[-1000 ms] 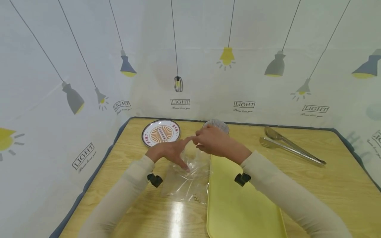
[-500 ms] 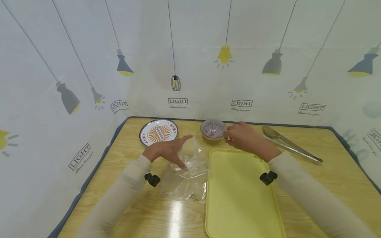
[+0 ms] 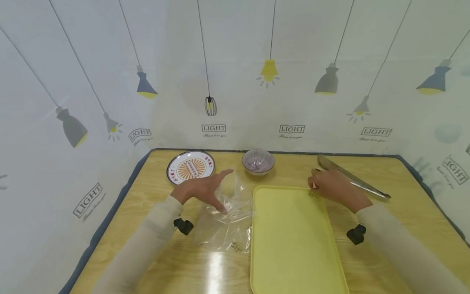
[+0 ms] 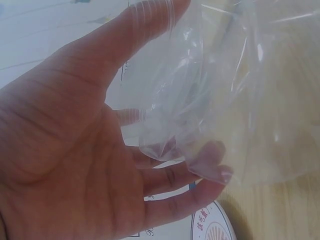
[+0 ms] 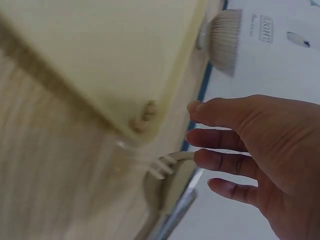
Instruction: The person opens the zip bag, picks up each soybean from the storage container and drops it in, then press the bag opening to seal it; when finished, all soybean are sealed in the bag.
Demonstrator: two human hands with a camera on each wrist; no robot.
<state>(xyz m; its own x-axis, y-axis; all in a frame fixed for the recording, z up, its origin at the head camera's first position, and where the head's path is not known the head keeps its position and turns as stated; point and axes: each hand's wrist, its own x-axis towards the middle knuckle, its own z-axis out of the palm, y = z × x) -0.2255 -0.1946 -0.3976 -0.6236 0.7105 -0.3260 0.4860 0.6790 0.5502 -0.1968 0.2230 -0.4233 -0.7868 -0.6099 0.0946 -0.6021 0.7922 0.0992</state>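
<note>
My left hand (image 3: 200, 190) holds the mouth of a clear zip bag (image 3: 224, 228) apart, its thumb and fingers spread inside the plastic. Ridged zip lines cross the thumb (image 4: 152, 20) in the left wrist view. A few small tan pieces (image 3: 236, 246) lie at the bag's lower end. My right hand (image 3: 334, 185) hovers by the far right corner of a yellow tray (image 3: 293, 241). Its fingers bend loosely with nothing between them in the right wrist view. Several small nut-like tan pieces (image 5: 149, 111) sit in that tray corner.
A purple-striped bowl (image 3: 258, 161) stands at the back of the wooden table. Left of it lies a white plate (image 3: 176, 169) with an orange sunburst. Metal tongs (image 3: 369, 188) rest at the back right, partly behind my right hand. A printed cloth wall (image 3: 238, 81) rises behind.
My right hand has moved from the bag's mouth rightward past the bowl to the tray's far corner. The left hand stays at the bag. The head view has shifted slightly.
</note>
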